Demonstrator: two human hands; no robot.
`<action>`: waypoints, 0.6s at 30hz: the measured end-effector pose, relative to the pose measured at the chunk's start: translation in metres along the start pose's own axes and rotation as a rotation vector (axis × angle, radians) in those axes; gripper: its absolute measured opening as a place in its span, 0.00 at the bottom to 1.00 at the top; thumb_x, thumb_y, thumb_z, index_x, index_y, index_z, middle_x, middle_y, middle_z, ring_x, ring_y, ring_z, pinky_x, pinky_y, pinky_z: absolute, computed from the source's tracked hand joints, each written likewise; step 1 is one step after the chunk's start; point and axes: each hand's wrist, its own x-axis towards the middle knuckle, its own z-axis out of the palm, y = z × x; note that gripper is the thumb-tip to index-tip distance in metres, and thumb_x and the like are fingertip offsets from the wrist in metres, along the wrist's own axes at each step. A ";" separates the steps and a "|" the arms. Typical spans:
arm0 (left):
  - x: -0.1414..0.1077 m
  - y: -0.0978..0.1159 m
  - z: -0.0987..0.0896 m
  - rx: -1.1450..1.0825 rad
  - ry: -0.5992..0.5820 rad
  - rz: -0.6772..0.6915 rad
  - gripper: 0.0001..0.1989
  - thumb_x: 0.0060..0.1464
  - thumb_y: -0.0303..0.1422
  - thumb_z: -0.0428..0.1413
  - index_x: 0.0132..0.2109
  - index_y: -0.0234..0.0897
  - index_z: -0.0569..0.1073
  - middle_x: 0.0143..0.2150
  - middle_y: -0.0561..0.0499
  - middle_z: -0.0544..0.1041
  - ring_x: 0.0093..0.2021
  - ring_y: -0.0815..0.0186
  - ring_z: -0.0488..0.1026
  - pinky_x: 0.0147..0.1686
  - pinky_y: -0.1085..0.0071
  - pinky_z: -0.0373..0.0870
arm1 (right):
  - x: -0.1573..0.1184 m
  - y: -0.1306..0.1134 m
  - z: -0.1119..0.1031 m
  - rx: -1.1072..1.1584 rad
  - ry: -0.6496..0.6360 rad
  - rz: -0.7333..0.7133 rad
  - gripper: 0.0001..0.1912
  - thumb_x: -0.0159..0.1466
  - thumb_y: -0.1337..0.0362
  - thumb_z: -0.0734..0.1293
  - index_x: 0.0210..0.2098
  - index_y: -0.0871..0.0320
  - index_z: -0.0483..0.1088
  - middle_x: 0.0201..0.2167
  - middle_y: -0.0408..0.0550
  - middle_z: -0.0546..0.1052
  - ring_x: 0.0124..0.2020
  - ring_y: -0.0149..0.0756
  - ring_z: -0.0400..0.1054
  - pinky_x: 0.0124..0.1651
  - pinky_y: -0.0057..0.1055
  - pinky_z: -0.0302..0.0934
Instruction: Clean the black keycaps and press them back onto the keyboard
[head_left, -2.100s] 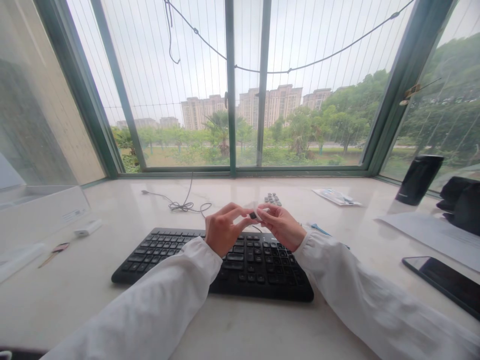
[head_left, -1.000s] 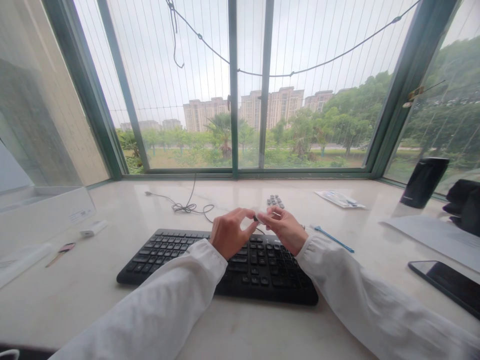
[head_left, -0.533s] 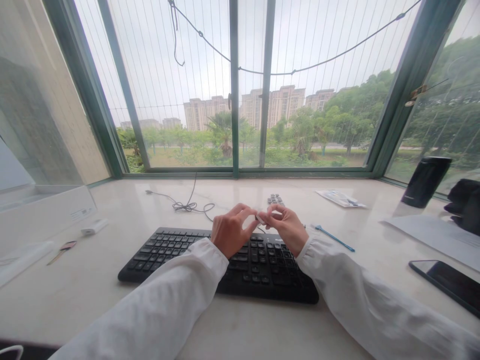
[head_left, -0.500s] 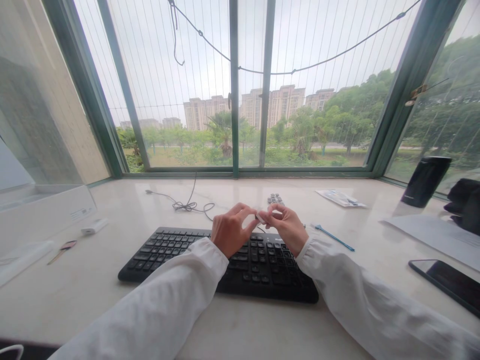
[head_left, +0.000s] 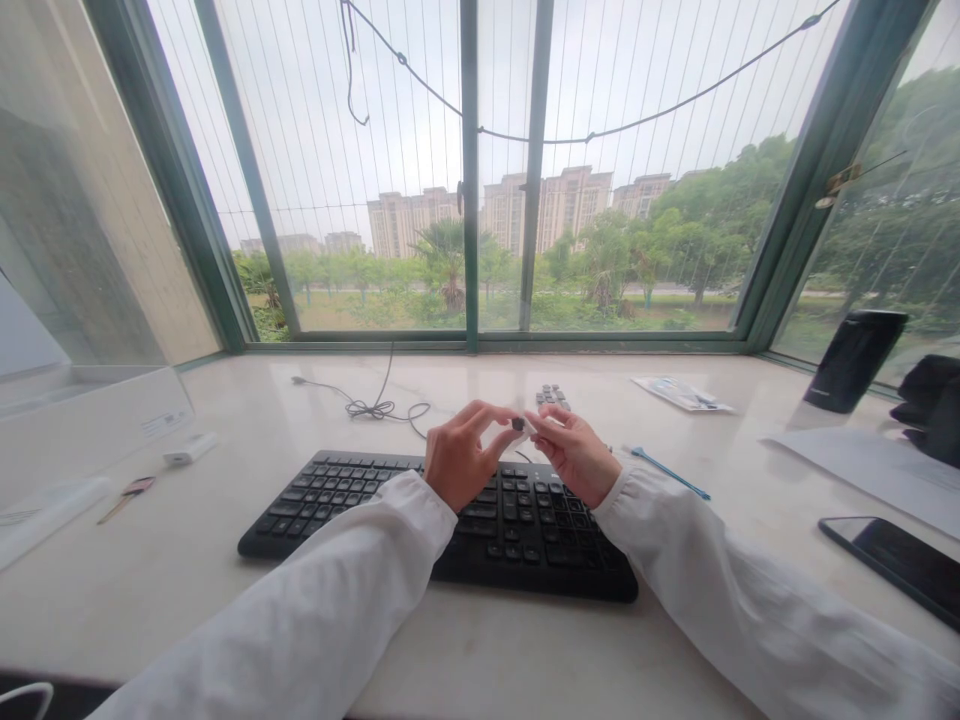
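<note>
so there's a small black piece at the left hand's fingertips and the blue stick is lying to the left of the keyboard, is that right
Not quite: the blue stick lies to the right of the keyboard, as the head view shows. The small black piece is indeed at the fingertips of the left hand.

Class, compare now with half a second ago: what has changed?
The small black piece, mostly hidden before, now shows plainly at the left hand; the right hand's fingers look less curled. Neither hand visibly let go. The keyboard and blue tool stayed put.
</note>
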 end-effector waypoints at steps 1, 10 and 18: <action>0.000 0.000 0.000 -0.003 0.003 0.003 0.10 0.58 0.44 0.56 0.41 0.44 0.76 0.40 0.59 0.77 0.20 0.77 0.62 0.27 0.76 0.61 | 0.000 0.000 0.000 0.026 -0.011 0.020 0.22 0.43 0.56 0.79 0.25 0.57 0.65 0.22 0.38 0.71 0.23 0.24 0.64 0.26 0.22 0.59; -0.001 -0.001 0.001 0.134 -0.063 0.010 0.08 0.58 0.40 0.55 0.39 0.42 0.75 0.41 0.58 0.78 0.22 0.76 0.65 0.27 0.74 0.59 | -0.001 0.005 -0.002 -0.076 -0.017 -0.038 0.20 0.42 0.60 0.80 0.24 0.58 0.65 0.22 0.38 0.73 0.27 0.27 0.65 0.35 0.27 0.56; 0.000 0.001 0.001 0.165 -0.058 -0.007 0.10 0.57 0.42 0.56 0.40 0.44 0.78 0.39 0.57 0.80 0.21 0.74 0.66 0.27 0.72 0.58 | -0.006 0.003 0.001 -0.211 0.097 -0.155 0.24 0.41 0.58 0.80 0.20 0.57 0.59 0.20 0.40 0.74 0.24 0.29 0.64 0.31 0.28 0.55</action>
